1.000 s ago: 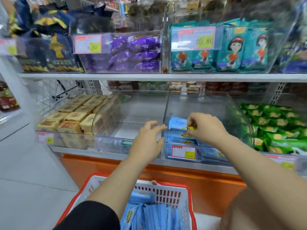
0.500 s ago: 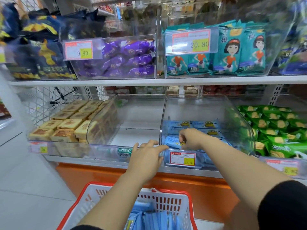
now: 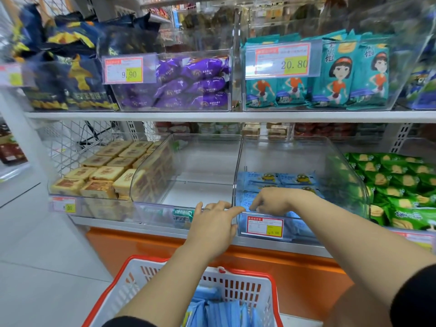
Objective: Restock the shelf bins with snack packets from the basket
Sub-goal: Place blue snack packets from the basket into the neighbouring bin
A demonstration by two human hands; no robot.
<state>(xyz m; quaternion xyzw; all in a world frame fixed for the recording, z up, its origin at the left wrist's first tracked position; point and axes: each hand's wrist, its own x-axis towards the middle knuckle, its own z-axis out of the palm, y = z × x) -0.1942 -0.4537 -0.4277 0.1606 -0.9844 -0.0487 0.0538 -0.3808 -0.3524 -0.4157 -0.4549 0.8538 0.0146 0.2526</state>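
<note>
Your right hand [image 3: 271, 201] has lowered its blue packet [image 3: 245, 202] to the bin's [image 3: 295, 156] front edge. Its fingers are bent on the packet; release cannot be confirmed. Your left hand [image 3: 212, 220] rests flat and empty on the rim. One more packet is stocked.

Lower shelf, left to right: bin of cake squares [image 3: 101, 171]; clear bin [image 3: 200, 159]; snack-packet bin [image 3: 335, 161], with snack packets [image 3: 278, 179] lying in rows on its floor; chip packets [image 3: 401, 185]. Right hand [image 3: 273, 201] inside the snack-packet bin, over the front row. Left hand [image 3: 212, 223] at the front lip where the two middle bins meet. Upper shelf [image 3: 212, 116] above carries wrapped sweets [image 3: 188, 83] left of upright packets [image 3: 342, 74]. Basket [image 3: 247, 286] below, before the shelf, more snack packets standing in it.
</note>
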